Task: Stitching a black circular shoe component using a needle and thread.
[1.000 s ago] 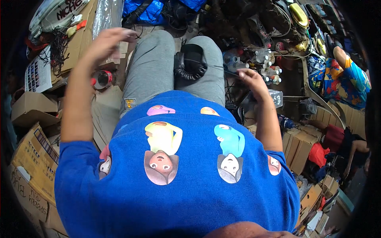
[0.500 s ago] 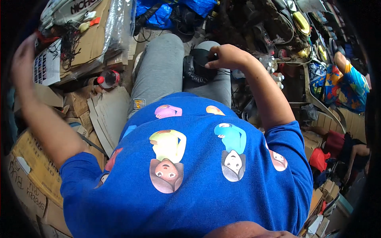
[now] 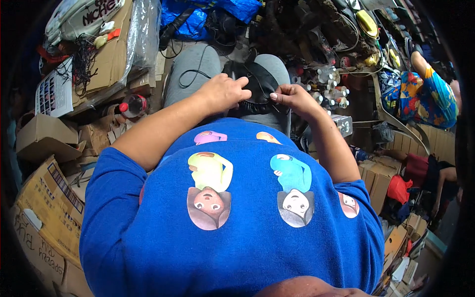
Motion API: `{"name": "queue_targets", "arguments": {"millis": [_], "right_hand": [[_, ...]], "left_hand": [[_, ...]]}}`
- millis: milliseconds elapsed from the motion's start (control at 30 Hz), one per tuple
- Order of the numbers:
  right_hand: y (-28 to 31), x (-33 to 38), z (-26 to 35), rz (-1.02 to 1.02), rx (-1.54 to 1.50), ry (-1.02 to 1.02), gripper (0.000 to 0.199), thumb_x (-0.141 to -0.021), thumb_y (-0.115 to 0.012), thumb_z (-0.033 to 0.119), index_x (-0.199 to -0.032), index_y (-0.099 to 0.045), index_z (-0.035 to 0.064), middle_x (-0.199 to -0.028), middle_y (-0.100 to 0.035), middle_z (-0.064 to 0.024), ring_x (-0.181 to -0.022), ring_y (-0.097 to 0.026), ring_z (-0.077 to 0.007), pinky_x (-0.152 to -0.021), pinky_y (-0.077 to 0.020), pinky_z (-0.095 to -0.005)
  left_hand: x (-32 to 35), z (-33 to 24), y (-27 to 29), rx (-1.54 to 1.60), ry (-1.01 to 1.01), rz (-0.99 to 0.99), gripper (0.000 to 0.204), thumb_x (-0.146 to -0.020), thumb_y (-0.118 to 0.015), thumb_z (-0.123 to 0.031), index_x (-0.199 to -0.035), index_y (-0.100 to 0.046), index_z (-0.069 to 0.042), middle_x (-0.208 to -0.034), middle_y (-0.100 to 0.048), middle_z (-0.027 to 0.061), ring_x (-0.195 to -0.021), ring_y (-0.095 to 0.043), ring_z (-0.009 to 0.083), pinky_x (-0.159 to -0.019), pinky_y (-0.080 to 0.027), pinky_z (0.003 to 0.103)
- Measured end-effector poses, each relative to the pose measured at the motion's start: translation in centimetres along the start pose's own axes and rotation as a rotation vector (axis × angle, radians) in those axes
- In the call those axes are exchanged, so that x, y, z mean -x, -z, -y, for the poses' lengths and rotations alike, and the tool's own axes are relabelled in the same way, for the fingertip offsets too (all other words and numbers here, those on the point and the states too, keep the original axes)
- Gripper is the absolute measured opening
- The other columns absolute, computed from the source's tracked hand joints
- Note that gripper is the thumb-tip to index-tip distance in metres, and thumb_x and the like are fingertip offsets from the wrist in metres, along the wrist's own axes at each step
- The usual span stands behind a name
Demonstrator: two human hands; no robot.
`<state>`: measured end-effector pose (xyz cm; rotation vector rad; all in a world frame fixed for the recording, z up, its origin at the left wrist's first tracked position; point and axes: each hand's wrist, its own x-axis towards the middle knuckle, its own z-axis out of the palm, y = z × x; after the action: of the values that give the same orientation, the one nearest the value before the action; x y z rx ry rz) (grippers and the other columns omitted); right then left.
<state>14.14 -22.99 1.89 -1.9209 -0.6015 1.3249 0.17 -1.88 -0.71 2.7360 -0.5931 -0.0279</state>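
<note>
Across my lap lies a black leather piece (image 3: 264,76) with a ribbed, gathered edge, like a shoe upper. My right hand (image 3: 296,99) pinches at its right edge, thumb against forefinger. A thin dark thread runs over the leather toward those fingertips. My left hand (image 3: 222,93) is at the piece's left side, fingers curled and thumb pointing right; whatever is in its grip is hidden. A loose black cord (image 3: 190,72) loops over my left knee near that hand.
Flattened cardboard (image 3: 111,54) and plastic wrap are stacked at the far left, beside a red-capped bottle (image 3: 134,106). Several small bottles (image 3: 332,91) stand right of my knee. An open carton (image 3: 47,136) sits at left. Another person in bright patterned clothing (image 3: 428,99) is at far right.
My left hand has swung in from the far left to the leather piece. My right hand has moved slightly down and right, to the edge. The looped cord now shows on my left knee.
</note>
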Motion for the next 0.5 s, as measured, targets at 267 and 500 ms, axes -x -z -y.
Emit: {"name": "queue_targets", "arguments": {"millis": [267, 500], "right_hand": [[1.1, -0.6, -0.1, -0.011, 0.082, 0.051, 0.031, -0.087, -0.06, 0.035, -0.079, -0.059, 0.0046, -0.064, -0.05, 0.0054, -0.059, -0.043, -0.0056, -0.053, -0.0355, -0.0232], [-1.5, -0.4, 1.5, -0.248, 0.297, 0.277, 0.026, -0.082, -0.068, 0.024, -0.078, -0.056, 0.0014, -0.067, -0.05, 0.0039, -0.065, -0.043, -0.0038, -0.056, -0.0365, -0.0221]], "left_hand": [[-1.1, -2.4, 0.2, 0.235, 0.041, -0.099, 0.04, -0.065, -0.074, -0.025, -0.096, -0.053, -0.011, -0.091, -0.053, 0.01, -0.073, -0.061, 0.0303, -0.067, -0.047, 0.042], [-0.2, -0.6, 1.4, 0.364, 0.08, -0.065, 0.026, -0.073, -0.069, -0.028, -0.088, -0.062, -0.009, -0.09, -0.056, 0.0098, -0.082, -0.06, 0.0312, -0.071, -0.049, 0.041]]}}
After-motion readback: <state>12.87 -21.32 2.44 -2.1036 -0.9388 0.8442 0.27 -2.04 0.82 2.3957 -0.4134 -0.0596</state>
